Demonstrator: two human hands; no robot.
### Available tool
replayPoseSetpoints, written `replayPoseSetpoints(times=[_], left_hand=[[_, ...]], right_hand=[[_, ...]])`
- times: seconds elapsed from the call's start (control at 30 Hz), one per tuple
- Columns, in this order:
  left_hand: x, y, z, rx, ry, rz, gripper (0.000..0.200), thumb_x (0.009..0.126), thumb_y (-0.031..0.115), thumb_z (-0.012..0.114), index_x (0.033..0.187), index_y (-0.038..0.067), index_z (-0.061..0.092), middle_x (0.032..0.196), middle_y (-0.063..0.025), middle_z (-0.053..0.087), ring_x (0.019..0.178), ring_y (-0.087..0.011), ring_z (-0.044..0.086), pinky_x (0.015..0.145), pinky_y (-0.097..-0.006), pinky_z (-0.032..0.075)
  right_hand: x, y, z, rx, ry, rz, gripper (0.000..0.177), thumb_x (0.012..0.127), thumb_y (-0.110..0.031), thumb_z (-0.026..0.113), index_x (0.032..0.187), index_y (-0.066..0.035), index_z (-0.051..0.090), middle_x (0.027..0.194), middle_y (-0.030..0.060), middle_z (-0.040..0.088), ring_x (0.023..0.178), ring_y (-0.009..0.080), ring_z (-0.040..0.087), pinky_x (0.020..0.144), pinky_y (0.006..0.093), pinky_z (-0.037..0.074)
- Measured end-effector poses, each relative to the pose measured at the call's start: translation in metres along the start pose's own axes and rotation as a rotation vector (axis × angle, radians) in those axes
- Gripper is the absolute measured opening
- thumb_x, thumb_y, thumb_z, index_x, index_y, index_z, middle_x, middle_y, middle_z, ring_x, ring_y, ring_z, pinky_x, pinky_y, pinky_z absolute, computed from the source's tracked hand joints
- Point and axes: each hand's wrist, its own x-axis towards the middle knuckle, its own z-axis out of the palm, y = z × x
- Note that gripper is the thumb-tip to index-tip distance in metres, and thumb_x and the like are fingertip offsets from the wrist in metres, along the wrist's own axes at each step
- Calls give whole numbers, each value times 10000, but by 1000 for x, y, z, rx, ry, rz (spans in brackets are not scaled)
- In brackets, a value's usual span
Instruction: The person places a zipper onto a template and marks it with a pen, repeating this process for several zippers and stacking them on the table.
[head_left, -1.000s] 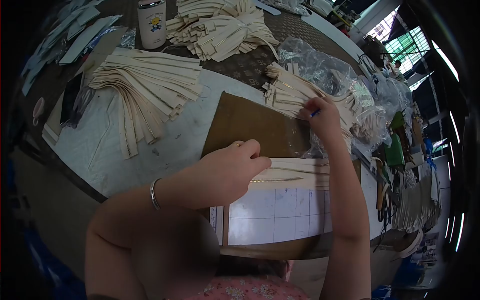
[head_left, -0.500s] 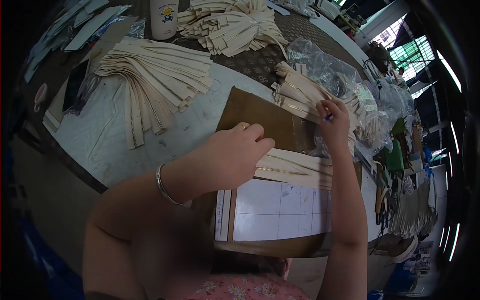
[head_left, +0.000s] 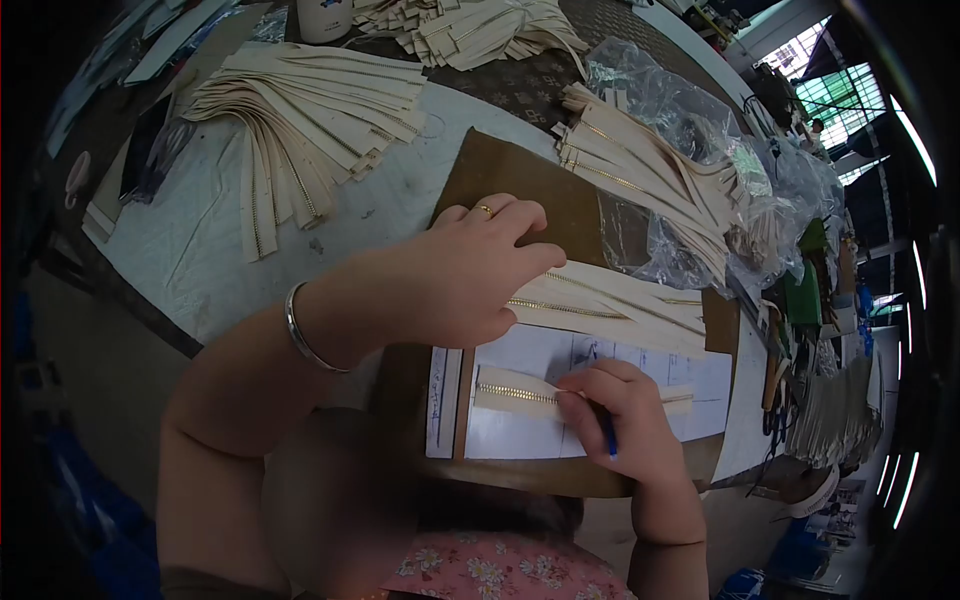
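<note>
A cream zipper (head_left: 516, 391) with gold-coloured teeth lies across a white sheet marked with ruled lines (head_left: 520, 440). My right hand (head_left: 625, 415) pinches this zipper along its length, and a blue pen (head_left: 608, 432) is tucked in the same hand. Further up, several more zippers (head_left: 620, 308) lie side by side on the brown board (head_left: 510, 180). My left hand (head_left: 490, 255) rests at their left end, its fingers bent but apart. What lies beneath its palm is hidden.
A fanned bundle of zippers (head_left: 300, 130) lies at the left on the pale cloth (head_left: 380, 240). More zippers (head_left: 640, 165) lie by clear plastic bags (head_left: 660, 100) at the right. Behind are another heap (head_left: 490, 35) and a white cup (head_left: 324, 18). Scissors (head_left: 770, 370) hang at the right edge.
My right hand has come down from the zipper pile at the right to the ruled sheet, bringing a zipper. The left hand's fingers have spread. The view has shifted slightly.
</note>
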Motion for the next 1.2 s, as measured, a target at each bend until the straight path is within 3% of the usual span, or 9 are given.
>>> replayPoseSetpoints(times=[0.1,0.3,0.6,0.67,0.77,0.9,1.0,1.13,1.2], left_hand=[[0,7,-10,-64,-137,-48,697,801,215,759,1414,48,474,1460,-236,370,1392,-420,339,1101,-512,342],[-2,12,-7,-24,-244,-9,967,716,408,854,1491,73,381,1534,-253,275,1451,-449,229,1118,-557,258],[-3,21,-2,54,-361,-60,1034,660,406,882,1499,83,372,1566,-234,237,1482,-445,158,1121,-609,208],[-4,22,-2,56,-365,-62,1013,675,386,884,1497,72,383,1566,-250,246,1490,-451,154,1128,-622,205],[-4,23,-4,53,-371,-68,988,691,369,884,1493,58,398,1564,-267,261,1499,-459,152,1143,-633,192],[-5,26,-6,47,-365,-81,989,686,381,883,1486,50,405,1558,-270,275,1499,-461,155,1158,-620,181],[-6,26,-6,51,-343,-87,1024,645,397,889,1495,98,403,1569,-228,258,1497,-456,147,1165,-595,181],[-5,29,-9,59,-361,-72,1002,677,376,884,1494,70,389,1569,-258,258,1502,-459,145,1169,-622,169],[-5,30,-10,80,-365,-109,1014,673,381,882,1507,104,375,1581,-242,245,1508,-453,135,1172,-624,163]], right_hand=[[0,2,2,52,25,12,106,808,-17,710,907,-51,693,774,129,643,700,343,630,639,405,512],[2,-1,1,-2,10,-29,131,800,-23,719,921,-66,693,786,114,637,711,328,631,662,398,510],[0,-1,3,-50,86,-92,196,808,13,687,989,-61,696,769,105,607,680,291,603,639,366,494],[-9,1,-4,67,-9,131,204,848,23,638,1030,-54,688,763,98,590,628,242,577,620,336,481],[-22,5,-19,24,81,228,189,893,17,586,1050,-37,677,747,90,576,597,190,544,605,312,466],[-43,36,-38,-204,268,280,184,934,-38,598,1105,-56,662,835,149,658,694,292,652,655,351,526],[-62,63,-43,-263,386,340,174,919,-65,646,1092,-68,669,861,142,669,705,293,658,655,355,529],[-72,73,-36,-339,420,323,181,903,-83,683,1083,-70,670,857,130,673,699,295,660,643,367,528],[-71,70,-36,-378,374,390,183,893,-100,707,1071,-77,673,856,110,674,743,288,663,688,382,529]])
